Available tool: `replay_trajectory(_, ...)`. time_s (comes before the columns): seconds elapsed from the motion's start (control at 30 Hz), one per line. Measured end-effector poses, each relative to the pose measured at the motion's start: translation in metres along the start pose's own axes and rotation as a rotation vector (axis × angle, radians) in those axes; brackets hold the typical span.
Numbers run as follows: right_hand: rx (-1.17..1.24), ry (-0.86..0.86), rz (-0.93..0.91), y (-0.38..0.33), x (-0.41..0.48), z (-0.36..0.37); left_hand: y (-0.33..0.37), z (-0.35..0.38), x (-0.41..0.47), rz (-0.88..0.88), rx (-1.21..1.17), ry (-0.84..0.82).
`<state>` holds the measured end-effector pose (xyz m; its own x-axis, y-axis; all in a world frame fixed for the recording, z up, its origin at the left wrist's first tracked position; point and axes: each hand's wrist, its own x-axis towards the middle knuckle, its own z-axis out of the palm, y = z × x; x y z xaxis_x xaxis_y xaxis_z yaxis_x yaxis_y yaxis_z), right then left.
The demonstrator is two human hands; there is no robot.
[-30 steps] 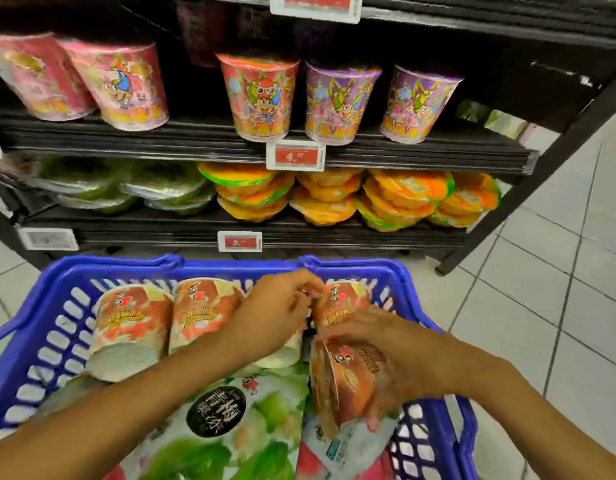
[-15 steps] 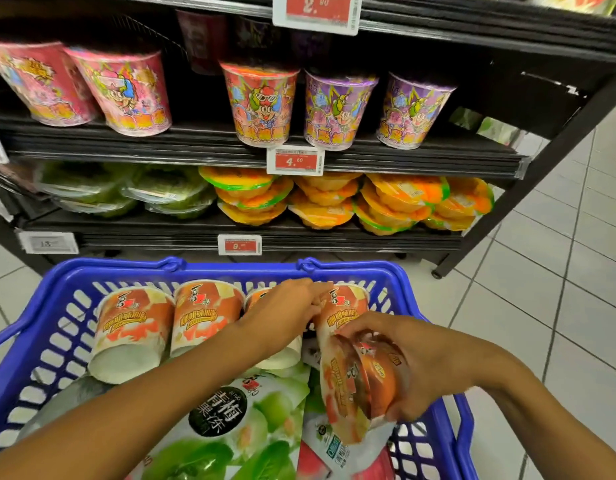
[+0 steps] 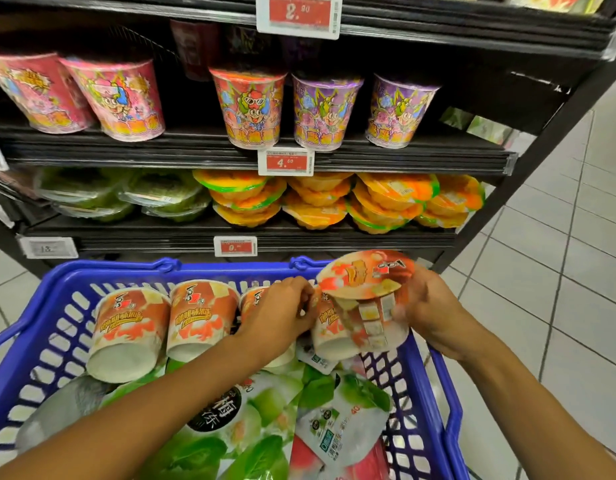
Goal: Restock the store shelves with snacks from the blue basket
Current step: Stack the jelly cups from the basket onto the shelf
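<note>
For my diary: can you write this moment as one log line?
right hand: holds orange cup over blue basket | left hand: grips third cup inside basket

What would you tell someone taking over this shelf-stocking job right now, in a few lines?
Right hand: grips an orange cup above the far right corner of the blue basket.
Left hand: curled on another cup in the basket; grip unclear.
Also in the basket: two more cups lying at the left, green pouches nearer the person.
Done: no matching cups show on the shelves.
Left: shelve the held cup, then the rest.
</note>
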<state>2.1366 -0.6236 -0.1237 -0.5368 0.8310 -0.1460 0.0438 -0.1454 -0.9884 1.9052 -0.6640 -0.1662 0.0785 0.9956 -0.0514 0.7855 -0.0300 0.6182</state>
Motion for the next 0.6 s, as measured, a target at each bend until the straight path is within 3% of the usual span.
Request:
replay_trajectory(0.13, 0.015, 0.183, -0.065, 0.006, 0.013, 0.011, 0.012, 0.006, 0.000, -0.116, -0.020, -0.119)
replay_trajectory(0.33, 0.092, 0.349, -0.118, 0.012, 0.024, 0.025, 0.039, 0.024, 0.003, -0.272, -0.255, -0.315)
replay_trajectory(0.5, 0.208, 0.390, -0.104, 0.006, 0.023, 0.031, 0.028, 0.007, 0.002, -0.485, -0.494, -0.322)
replay_trajectory(0.6, 0.417, 0.354, -0.074, -0.004, 0.018, 0.037, 0.017, -0.017, -0.015, -0.521, -0.629, -0.352)
